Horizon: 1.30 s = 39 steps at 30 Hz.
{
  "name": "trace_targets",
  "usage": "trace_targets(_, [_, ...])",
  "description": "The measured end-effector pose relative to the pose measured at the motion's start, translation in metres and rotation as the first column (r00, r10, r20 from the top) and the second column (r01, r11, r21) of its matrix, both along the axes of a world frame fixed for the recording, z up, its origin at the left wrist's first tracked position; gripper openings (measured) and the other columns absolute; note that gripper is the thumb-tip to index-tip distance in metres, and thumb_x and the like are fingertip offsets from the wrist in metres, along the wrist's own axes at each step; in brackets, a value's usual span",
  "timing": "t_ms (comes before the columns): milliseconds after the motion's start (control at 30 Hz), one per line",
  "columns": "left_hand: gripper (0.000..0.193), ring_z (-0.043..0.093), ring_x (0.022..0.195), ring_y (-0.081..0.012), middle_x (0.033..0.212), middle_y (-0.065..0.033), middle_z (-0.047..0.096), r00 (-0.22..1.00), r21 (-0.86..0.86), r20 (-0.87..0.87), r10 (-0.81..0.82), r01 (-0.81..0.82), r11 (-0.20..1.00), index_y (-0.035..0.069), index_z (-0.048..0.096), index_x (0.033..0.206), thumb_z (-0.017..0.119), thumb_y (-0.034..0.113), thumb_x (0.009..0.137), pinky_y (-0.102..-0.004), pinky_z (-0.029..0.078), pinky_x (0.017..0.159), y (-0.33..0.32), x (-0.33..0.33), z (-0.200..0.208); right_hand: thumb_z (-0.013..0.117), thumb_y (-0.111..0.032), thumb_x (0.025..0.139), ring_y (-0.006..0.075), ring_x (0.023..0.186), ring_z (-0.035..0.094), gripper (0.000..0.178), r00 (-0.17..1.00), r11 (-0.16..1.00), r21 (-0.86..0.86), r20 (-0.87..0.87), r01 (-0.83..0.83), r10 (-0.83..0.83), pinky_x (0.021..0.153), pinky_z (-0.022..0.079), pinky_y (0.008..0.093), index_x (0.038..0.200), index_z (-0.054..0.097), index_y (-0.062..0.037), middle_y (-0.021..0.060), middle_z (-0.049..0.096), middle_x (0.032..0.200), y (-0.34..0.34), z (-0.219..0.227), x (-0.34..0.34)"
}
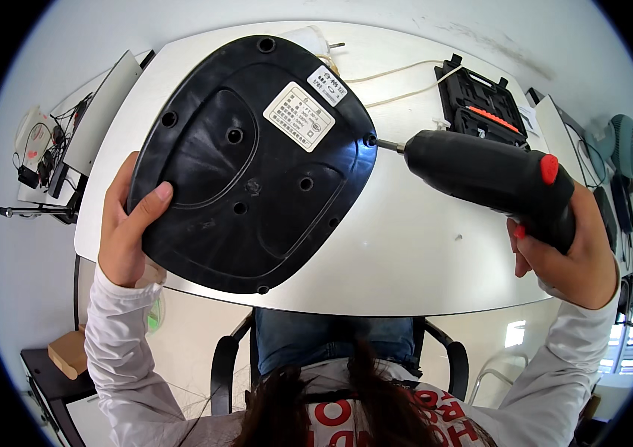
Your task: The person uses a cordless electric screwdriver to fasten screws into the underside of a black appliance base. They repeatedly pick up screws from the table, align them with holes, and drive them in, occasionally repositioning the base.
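Base plate [275, 167] left of centre, left hand [128, 223] at its left edge; drill [480, 167] right, in right hand [577, 261]; tool case [448, 95] upper right on table [398, 261].

Left hand [128, 229] grips a black base [257, 165], right hand [579, 257] a drill [477, 170] at its rim.

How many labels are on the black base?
2: on the black base, the larger label sits upper right; the smaller label lies beyond it, nearer the rim.

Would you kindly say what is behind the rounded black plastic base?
Past its upper edge, a partly covered whitish object and cream cable show on the white tabletop; anything directly behind the base is hidden.
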<state>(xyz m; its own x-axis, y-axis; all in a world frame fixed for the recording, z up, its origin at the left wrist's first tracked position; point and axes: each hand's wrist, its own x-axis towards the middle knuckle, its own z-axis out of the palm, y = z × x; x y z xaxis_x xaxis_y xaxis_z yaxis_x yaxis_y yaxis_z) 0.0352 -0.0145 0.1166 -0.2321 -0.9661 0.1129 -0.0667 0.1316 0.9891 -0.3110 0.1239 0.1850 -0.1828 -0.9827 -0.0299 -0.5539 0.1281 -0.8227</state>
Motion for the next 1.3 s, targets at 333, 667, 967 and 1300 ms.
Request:
trace_targets(333, [0.046,0.060,0.086,-0.0166,0.097,-0.0120,0.062,1.000,0.002,-0.017,0.006,-0.006,1.000,-0.004,0.051,0.113,0.066,0.021,0.077,-0.0250,0.045,0.082,0.001,0.001,-0.002,0.052,0.011,0.069,0.0140,0.064,0.056,0.056,0.989,0.988,-0.068,-0.065,-0.140,0.136,0.052,0.050,0.0278,0.123,0.043,0.0021,0.0100,0.057,0.080,-0.001,-0.003,0.004])
trace_targets(667, [0.045,0.061,0.085,-0.0159,0.096,-0.0116,0.062,1.000,-0.002,0.011,-0.002,0.003,1.000,-0.004,0.051,0.112,0.066,0.021,0.077,-0.0248,0.045,0.081,0.000,0.002,-0.002,0.050,0.015,0.069,0.0140,0.064,0.057,0.062,0.921,0.939,-0.056,-0.223,-0.339,0.319,0.052,0.051,0.0281,0.128,0.039,0.0019,0.0111,0.057,0.083,-0.004,0.002,-0.001])
trace_targets(967, [0.044,0.061,0.084,-0.0157,0.095,-0.0113,0.062,1.000,0.002,-0.014,-0.006,0.006,1.000,-0.004,0.051,0.111,0.066,0.021,0.077,-0.0248,0.046,0.081,0.002,-0.001,-0.003,0.054,0.013,0.067,0.0129,0.059,0.057,0.060,0.870,0.939,-0.040,-0.392,-0.341,0.299,0.054,0.049,0.0273,0.125,0.042,0.0032,0.0090,0.058,0.081,-0.001,0.006,0.007])
trace_targets(1300, [0.041,0.062,0.079,-0.0155,0.093,-0.0116,0.062,0.999,0.009,-0.046,-0.018,0.018,1.000,-0.004,0.051,0.109,0.065,0.019,0.078,-0.0250,0.048,0.077,0.002,-0.003,-0.003,0.058,0.010,0.066,0.0135,0.062,0.058,0.060,0.918,0.977,0.056,-0.334,-0.206,0.213,0.058,0.049,0.0272,0.124,0.044,0.0035,0.0091,0.058,0.083,-0.003,0.007,0.014])
